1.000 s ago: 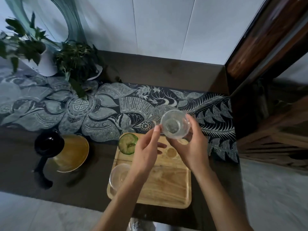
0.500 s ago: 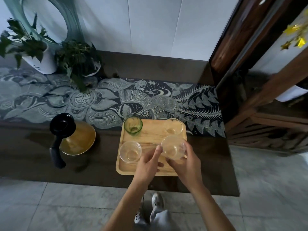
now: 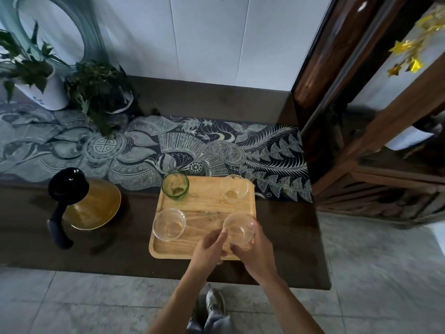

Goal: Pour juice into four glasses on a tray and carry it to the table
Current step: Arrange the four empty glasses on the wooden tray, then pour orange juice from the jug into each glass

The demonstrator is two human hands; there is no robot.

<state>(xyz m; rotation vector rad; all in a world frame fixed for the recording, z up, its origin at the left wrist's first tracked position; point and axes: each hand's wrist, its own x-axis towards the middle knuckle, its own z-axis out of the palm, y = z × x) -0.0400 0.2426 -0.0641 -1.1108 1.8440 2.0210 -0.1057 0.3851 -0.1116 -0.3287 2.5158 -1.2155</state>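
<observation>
Now that the fourth glass, raised a second ago, sits lower right on the tray, I log: right hand cupping it, left hand loosely spread beside, juice unpoured.

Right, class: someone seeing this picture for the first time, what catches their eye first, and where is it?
Probably the pale wooden tray on the dark counter, with a glass at each corner: one green glass at far left, three clear. Next, the two hands at the near-right clear glass. Left of the tray stands a jug of amber juice with a black lid.
</observation>
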